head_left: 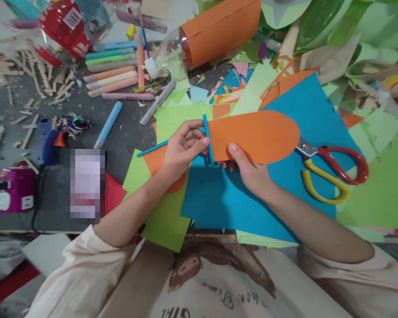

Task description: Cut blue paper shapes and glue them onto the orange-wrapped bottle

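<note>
An orange paper piece (252, 134) with one rounded end is held up over blue paper (212, 198). A narrow blue strip (207, 139) runs along its straight left edge. My left hand (187, 145) has its fingers closed on that strip. My right hand (248, 168) grips the orange piece from below, thumb on top and fingers mostly hidden underneath. Under my left wrist lies a second orange piece (152, 161) with a blue strip (152, 149) at its edge. Scissors (308, 150) with a red and a yellow handle rest on the blue paper, blades hidden behind the orange piece.
Several markers (114, 75) lie at the back left, near a bottle wrapped in orange paper (221, 33). A blue glue gun (48, 141), a phone (86, 185) and a purple box (13, 190) are at the left. Wooden sticks (36, 66) and paper scraps are scattered about.
</note>
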Action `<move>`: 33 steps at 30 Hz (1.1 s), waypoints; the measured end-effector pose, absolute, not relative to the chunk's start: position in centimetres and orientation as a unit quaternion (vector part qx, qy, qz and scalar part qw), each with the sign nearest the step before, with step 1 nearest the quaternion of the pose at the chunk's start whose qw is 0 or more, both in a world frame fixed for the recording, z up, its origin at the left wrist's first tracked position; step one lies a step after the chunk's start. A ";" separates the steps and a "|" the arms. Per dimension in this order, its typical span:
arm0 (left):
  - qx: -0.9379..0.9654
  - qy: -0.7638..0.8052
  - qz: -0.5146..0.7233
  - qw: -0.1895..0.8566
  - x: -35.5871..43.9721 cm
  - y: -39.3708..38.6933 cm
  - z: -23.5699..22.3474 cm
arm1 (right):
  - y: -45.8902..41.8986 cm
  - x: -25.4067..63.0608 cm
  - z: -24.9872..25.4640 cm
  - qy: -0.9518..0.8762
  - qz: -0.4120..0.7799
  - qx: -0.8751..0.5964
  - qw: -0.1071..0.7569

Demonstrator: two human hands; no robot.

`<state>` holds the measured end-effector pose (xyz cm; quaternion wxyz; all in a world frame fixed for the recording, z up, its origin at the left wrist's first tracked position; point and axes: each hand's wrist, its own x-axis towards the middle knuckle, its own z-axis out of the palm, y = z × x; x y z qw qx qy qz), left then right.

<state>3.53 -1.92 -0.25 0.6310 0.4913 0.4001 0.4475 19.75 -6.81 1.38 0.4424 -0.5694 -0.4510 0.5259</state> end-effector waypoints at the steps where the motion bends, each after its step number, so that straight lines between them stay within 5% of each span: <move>1: 0.493 0.402 0.447 0.629 3.5 -1.9 -0.2 | -6.8 19.7 1.4 -0.449 0.528 -0.569 0.443; 33: 0.519 0.401 0.417 0.630 3.6 -2.4 0.3 | -7.0 20.0 0.7 -0.470 0.525 -0.556 0.440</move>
